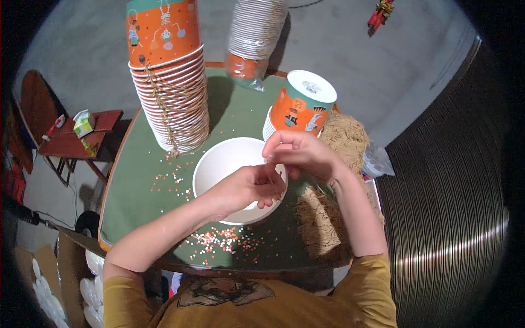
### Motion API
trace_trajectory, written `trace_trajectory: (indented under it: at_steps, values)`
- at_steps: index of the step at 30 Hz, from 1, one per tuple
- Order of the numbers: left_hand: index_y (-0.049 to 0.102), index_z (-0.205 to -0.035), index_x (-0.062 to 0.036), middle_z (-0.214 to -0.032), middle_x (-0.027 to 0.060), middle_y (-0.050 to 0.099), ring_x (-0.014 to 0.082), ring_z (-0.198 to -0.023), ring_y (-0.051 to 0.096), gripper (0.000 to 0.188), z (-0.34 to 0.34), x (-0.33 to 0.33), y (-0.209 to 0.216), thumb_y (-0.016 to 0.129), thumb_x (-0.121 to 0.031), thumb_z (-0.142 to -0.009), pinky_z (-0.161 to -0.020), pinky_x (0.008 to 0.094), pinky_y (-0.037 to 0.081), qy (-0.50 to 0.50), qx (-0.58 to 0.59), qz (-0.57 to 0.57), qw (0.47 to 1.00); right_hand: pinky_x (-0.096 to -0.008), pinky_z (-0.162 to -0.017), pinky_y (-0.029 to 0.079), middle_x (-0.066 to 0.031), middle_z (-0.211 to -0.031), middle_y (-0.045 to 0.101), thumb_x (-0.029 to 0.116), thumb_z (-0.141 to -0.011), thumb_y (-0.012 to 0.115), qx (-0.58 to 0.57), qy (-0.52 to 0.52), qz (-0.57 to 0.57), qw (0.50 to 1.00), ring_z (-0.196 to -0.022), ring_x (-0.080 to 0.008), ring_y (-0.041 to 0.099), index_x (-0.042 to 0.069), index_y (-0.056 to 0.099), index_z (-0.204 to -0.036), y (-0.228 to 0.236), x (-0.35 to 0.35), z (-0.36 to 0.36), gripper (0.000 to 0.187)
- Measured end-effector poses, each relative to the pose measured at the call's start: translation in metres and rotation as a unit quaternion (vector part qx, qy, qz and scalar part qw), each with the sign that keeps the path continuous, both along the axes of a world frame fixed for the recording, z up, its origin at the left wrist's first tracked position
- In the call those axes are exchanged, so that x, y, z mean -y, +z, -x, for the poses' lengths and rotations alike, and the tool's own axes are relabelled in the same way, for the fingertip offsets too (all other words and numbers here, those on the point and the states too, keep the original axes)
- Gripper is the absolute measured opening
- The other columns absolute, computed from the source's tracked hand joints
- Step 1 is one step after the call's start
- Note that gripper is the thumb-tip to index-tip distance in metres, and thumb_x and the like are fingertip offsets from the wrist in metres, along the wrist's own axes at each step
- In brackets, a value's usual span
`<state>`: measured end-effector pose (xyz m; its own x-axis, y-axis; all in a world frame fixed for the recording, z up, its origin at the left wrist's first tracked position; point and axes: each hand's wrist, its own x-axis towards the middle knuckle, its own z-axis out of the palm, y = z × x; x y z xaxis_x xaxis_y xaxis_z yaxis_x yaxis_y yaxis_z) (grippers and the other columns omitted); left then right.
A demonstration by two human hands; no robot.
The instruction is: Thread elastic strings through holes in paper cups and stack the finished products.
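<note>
On the green table point(128, 210) stands a white bowl point(219, 164), probably light, stiff and best taken by its rim, beneath the left hand point(256, 186) and right hand point(307, 156), whose curled fingers may or may not grip something, I cannot tell.

Grey floor point(328, 38), reddish chair point(68, 146) at left, ribbed dark surface point(437, 208) at right.

On the left, I see a dark red wooden chair point(66, 144) bearing a green-and-white box point(83, 124) and, nearer, an open brown cardboard box point(71, 273) of rounded white items point(90, 290). A dark, ribbed, curved surface point(443, 218) (material unclear) fills the right.
</note>
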<state>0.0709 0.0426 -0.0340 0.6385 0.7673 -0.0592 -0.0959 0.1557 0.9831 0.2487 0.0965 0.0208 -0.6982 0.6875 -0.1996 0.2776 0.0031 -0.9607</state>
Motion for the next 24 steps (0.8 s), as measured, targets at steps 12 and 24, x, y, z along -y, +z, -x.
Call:
trace_trajectory:
  at_steps: [12,24]
  values:
    - [0.055,-0.101,-0.0008,-0.089,0.0028,0.059,0.0113,-0.084,0.055,0.021,0.029,-0.001,0.011,0.057,-0.017,-0.089,-0.08,0.0256,0.044,-0.07,-0.055,-0.104,0.991,-0.016,-0.045,0.038,-0.0009,-0.074,0.062,0.014,-0.09,0.057,-0.165,-0.322,-0.007,0.932,-0.056,-0.0052,0.056,0.007,0.057,-0.095,-0.028,0.065,0.025,0.009]
    - [0.056,-0.096,-0.0043,-0.083,0.0041,0.059,0.0141,-0.077,0.057,0.012,0.014,0.011,-0.006,0.056,-0.016,-0.093,-0.072,0.0289,0.048,0.007,-0.065,-0.324,0.944,-0.0247,-0.068,0.048,-0.0017,-0.084,0.062,0.012,-0.091,0.059,-0.135,-0.323,-0.116,0.93,-0.075,-0.0083,0.058,0.003,0.059,-0.098,-0.06,0.057,0.015,0.011]
